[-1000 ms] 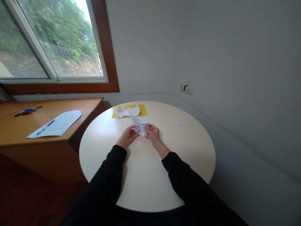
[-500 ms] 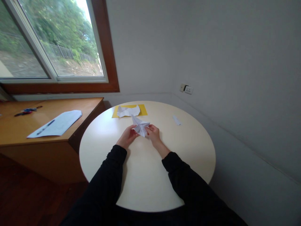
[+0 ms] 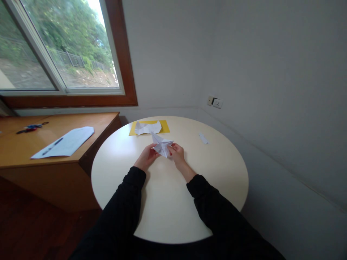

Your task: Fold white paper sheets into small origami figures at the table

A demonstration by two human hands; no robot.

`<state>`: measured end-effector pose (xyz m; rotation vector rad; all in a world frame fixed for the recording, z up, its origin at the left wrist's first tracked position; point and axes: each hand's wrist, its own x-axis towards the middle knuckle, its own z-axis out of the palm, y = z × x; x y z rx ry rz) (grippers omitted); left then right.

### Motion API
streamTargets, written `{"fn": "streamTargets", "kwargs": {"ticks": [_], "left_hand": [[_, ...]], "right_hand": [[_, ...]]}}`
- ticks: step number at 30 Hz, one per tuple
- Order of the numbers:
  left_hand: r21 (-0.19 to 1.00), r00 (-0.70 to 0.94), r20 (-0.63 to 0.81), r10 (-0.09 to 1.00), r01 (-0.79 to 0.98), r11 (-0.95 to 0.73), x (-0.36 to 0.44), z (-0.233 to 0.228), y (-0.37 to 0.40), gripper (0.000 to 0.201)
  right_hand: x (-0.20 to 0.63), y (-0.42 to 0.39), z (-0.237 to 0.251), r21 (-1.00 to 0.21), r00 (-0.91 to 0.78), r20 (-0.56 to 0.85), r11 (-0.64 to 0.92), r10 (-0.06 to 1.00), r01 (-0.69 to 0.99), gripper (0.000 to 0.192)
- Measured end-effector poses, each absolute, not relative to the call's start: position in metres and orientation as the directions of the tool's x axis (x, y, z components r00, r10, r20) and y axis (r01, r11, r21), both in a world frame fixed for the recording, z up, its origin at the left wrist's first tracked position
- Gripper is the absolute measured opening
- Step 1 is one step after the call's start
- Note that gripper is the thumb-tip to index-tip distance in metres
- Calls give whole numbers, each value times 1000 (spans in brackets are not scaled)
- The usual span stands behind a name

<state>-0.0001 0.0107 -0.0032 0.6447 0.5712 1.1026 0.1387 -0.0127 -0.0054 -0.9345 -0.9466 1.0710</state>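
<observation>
Both hands meet over the middle of the round table and pinch a white folded paper between them. The left hand grips the paper's near left edge with thumb and fingertips; the right hand grips its right side, fingers curled onto the folds. The paper is pointed, star-like, with one tip standing up toward the far edge of the table. Whether it rests on the tabletop or is lifted just clear of it cannot be told. Black sleeves run from both wrists back to the bottom of the view.

Just beyond the paper, near the table's far edge, a yellow sheet lies flat with a second white crumpled sheet on top of it. To the right, well apart from the hands, a small white scrap lies on the table.

Left of the table stands a wooden desk. On it lies a white page with a pen across it, and farther back a pair of scissors. Above the desk is a window in a brown frame, with trees outside. On the wall behind the table sits a socket.
</observation>
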Motion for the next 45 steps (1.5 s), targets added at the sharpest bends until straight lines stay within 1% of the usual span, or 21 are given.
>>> {"fn": "streamTargets", "kwargs": {"ticks": [4,22,27,32,37,45], "left_hand": [[719,353,-102,930,-620,314,0,-4,11,11],[725,357,-91,930,-616,308,-1,-7,15,7],[734,348,-96,932,-608,303,-1,-8,14,8],[744,347,-71,935,-606,281,-1,-8,15,9],[747,350,-81,933,-599,289,-1,-8,15,9],[770,340,-81,937,-576,275,-1,-9,15,9]], "right_hand": [[139,-13,-6,-940,208,160,214,965,-268,20],[138,-16,-1,-943,209,150,204,966,-263,20],[139,-16,-2,-948,206,154,203,966,-246,20],[139,-14,-4,-942,199,155,205,968,-264,20],[138,-14,-4,-940,198,151,203,969,-275,21],[139,-15,-3,-948,200,161,208,966,-241,20]]}}
